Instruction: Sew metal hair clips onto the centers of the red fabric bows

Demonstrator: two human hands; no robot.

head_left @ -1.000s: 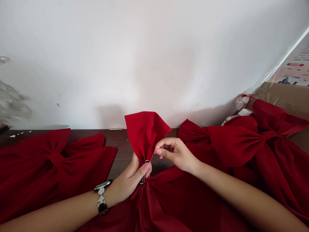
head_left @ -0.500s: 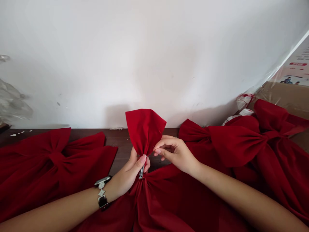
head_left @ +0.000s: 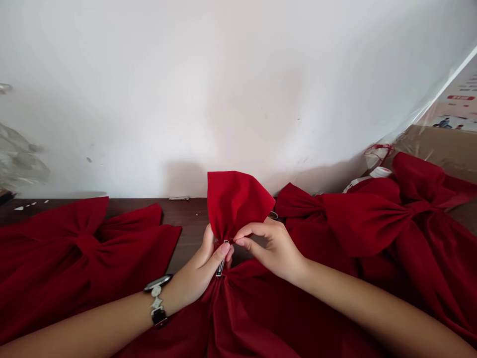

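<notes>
The red bow is in the middle of the view, in front of the person. One loop of it stands upright and the rest of its cloth lies spread on the worktop toward the person. The left hand is closed around the gathered neck of the loop, and its forefinger presses on a small metal clip there. The right hand pinches the same neck with thumb and forefinger, just beside the clip; the other fingers are curled in. If something thin is between the fingertips, I cannot tell. A wristwatch is on the left wrist. The worktop is dark brown wood and goes up to a plain white wall with some small marks. On the left lies another finished bow, and on the right a pile of bows. Behind that pile are a white spool and a cardboard box. Clear plastic is at the far left edge.
</notes>
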